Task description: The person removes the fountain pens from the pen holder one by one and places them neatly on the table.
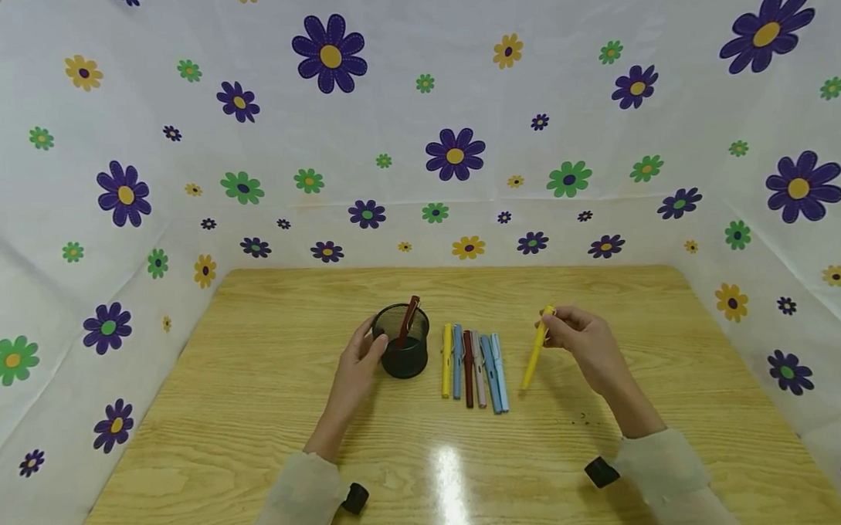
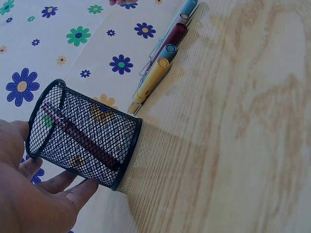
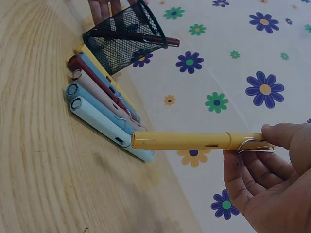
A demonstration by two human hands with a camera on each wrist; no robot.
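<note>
A black mesh pen holder point(image 1: 405, 362) stands on the table, and one dark red pen point(image 1: 409, 321) leans inside it with its capped end above the rim. My left hand point(image 1: 354, 367) holds the holder from the left side, thumb near the rim and fingers round the wall. Over to the right, my right hand point(image 1: 585, 340) pinches a yellow pen point(image 3: 182, 141) by its capped end, near the metal clip. That pen slants above the table, barrel end pointing down. Between the hands lies a row of several pens: another yellow pen point(image 1: 447, 362), blue ones, a dark red pen point(image 1: 469, 369) and a pale pinkish one point(image 1: 478, 371).
The wooden table point(image 1: 258, 392) is bordered at the back and sides by white cloth point(image 1: 387, 117) printed with flowers. Small dark specks point(image 1: 584, 419) lie on the wood below the right hand. A black band piece point(image 1: 602, 472) sits at the right cuff, another point(image 1: 355, 497) at the left.
</note>
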